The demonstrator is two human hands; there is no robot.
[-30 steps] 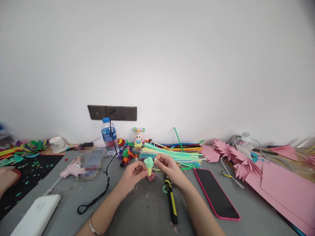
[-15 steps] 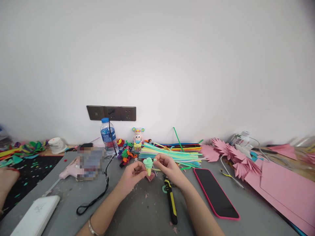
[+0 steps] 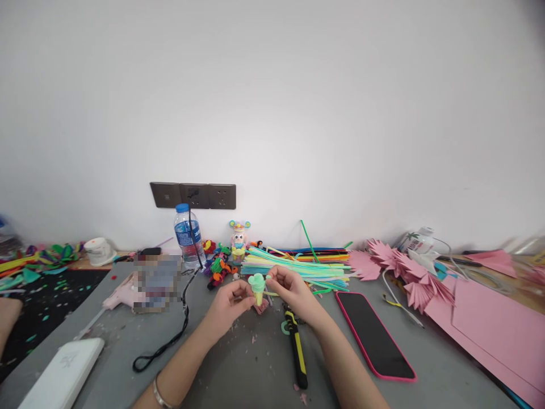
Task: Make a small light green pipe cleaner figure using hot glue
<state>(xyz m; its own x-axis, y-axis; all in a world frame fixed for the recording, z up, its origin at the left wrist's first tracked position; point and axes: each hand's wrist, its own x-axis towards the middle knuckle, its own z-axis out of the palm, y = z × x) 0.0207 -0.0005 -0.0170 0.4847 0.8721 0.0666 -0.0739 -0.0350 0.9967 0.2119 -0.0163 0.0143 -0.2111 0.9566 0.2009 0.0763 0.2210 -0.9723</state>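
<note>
My left hand [image 3: 230, 307] pinches the yellow lower part of a small ice-cream-cone figure [image 3: 256, 284]. It stands upright, with a rounded mint-green top. Just to its right, my right hand [image 3: 293, 291] has its thumb and fingertips closed on a tiny mint-green piece [image 3: 268, 278], held close beside the figure's top. Whether that piece touches the figure I cannot tell. Below my right hand lies a black-and-yellow utility knife [image 3: 297, 352]. A small pinkish block [image 3: 261, 307] rests on the grey table behind the figure.
Pipe cleaners [image 3: 298, 267] lie behind my hands, near a toy figurine [image 3: 239, 238] and a water bottle [image 3: 187, 236]. A phone [image 3: 374, 335] and pink paper [image 3: 494, 324] are at right. On the left are a glue gun [image 3: 123, 292], a white device [image 3: 63, 372] and another person's arm [image 3: 7, 321].
My hands and the ice-cream-cone figure stay almost in place. At the far left, the other person's hand has drawn back toward the frame's edge.
</note>
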